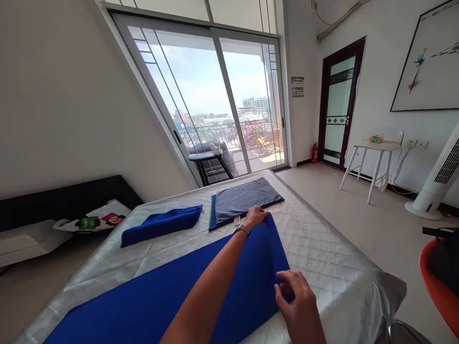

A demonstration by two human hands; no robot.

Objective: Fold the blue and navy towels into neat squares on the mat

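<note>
A large blue towel (150, 301) lies spread over the near part of the bed, with a narrow strip folded along its right edge. My left hand (256, 217), with a watch on the wrist, has its fingers closed on the far right corner of this towel. Close to me, my right hand (297, 298) is at the folded edge, thumb and fingers curved and apart; the fingertips seem to touch the cloth. Beyond my left hand lies a grey towel (245, 198), flat on top of a blue cloth. A folded blue towel (161, 224) rests to the left.
Silvery quilted sheeting (322, 253) covers the bed. A printed white bag (96, 217) is at the left. On the right stand an orange chair (435, 282), a white tower fan (441, 177) and a white stool (380, 145). A black stool (204, 156) is by the glass door.
</note>
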